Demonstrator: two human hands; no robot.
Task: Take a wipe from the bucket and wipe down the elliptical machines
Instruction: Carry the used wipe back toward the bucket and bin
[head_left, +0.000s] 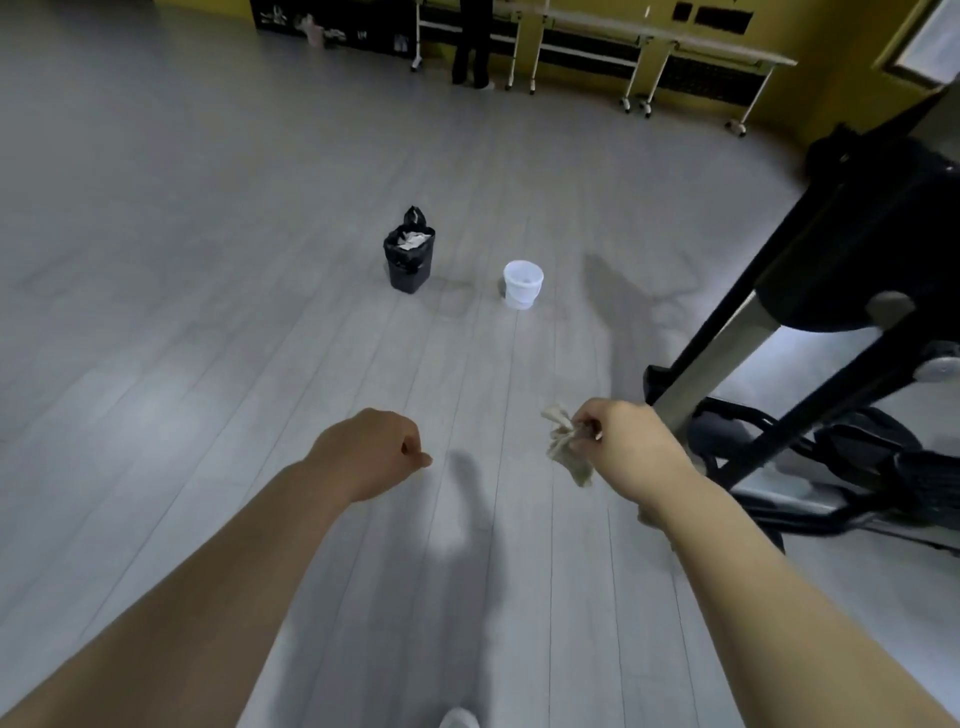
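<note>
Near the black elliptical machine (852, 249) on the right, the right hand (626, 444) pinches a crumpled beige wipe (566, 449); the left hand (371, 449) is a loose, empty fist. Ahead stand a white plastic bucket (523, 285) and a black lined bin (409, 260). I judge the wipe used; next, the bin.
</note>
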